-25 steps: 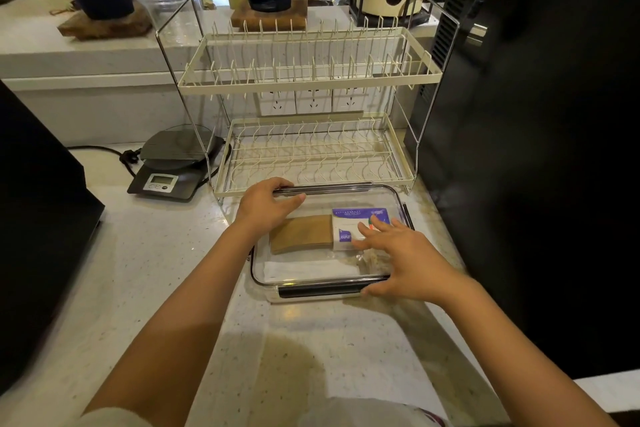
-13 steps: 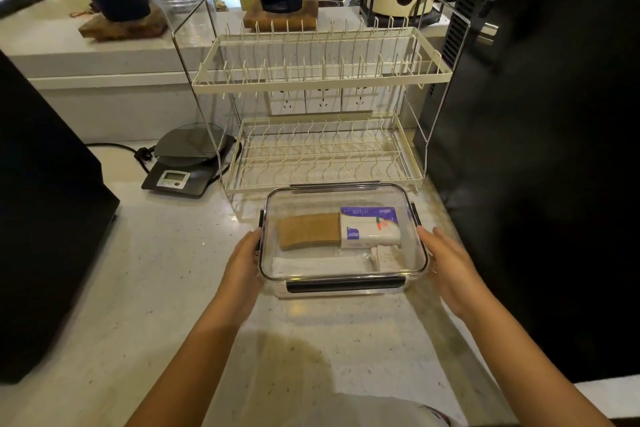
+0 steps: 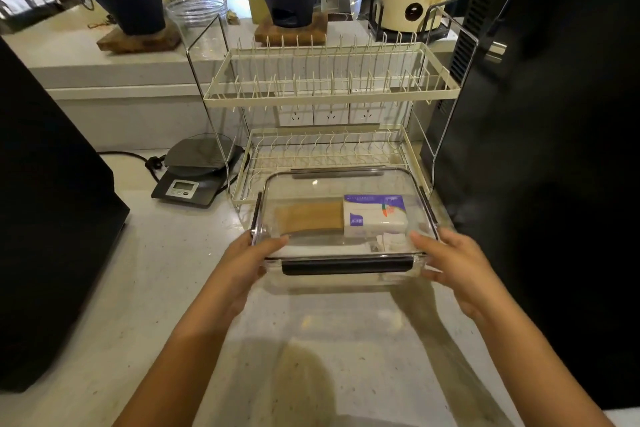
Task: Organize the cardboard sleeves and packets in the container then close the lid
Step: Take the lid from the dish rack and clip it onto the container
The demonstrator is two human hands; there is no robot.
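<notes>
A clear plastic container (image 3: 304,189) with its transparent lid on and dark clasps along its edges sits in front of me on the counter. Through the lid I see brown cardboard sleeves (image 3: 310,217) at the left. A white and purple tissue packet (image 3: 375,215) lies at the right, with small white packets (image 3: 391,241) below it. My left hand (image 3: 247,262) grips the container's near left corner. My right hand (image 3: 453,263) grips its near right corner, thumb on the lid.
A cream two-tier dish rack (image 3: 329,94) stands right behind the container. A black digital scale (image 3: 195,172) with a cable sits at the left. Black appliances flank the counter at the left (image 3: 45,204) and right (image 3: 540,114). Dark stoves and a glass jar line the raised ledge.
My hands left the lid's top, moved to the container's two sides, and now hold its near corners. The container looks closer and a little raised toward me.
</notes>
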